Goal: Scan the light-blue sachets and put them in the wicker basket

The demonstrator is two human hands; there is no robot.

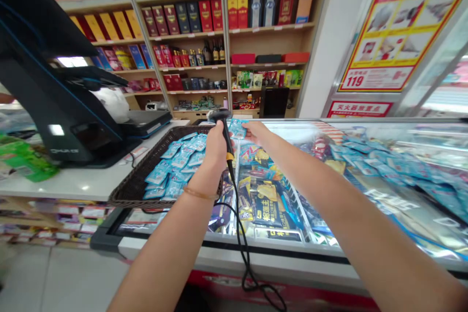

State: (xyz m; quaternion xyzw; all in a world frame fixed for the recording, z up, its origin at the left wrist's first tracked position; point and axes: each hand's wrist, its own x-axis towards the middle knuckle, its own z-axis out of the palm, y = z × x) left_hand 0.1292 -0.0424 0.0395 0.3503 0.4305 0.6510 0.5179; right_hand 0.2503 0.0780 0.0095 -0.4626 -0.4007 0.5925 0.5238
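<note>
My left hand (216, 144) is wrapped round a black handheld barcode scanner (227, 139), its head at the top and its cord hanging down. Just to the right, my right hand (256, 132) grips a small light-blue packet (238, 129) by its edge, close to the scanner head. A dark woven basket (126, 180) full of similar blue packets (179, 161) sits left of my left hand. Further right, many more blue packets (387, 158) lie spread on the glass top of the chest freezer (292, 261).
A black checkout scale (84, 122) stands on the white counter (84, 185) at left, beside a green packet (31, 158). The scanner's black cord (243, 239) loops over the freezer front. Shelves (186, 34) of boxes and bottles line the back; a red poster (398, 29) hangs right.
</note>
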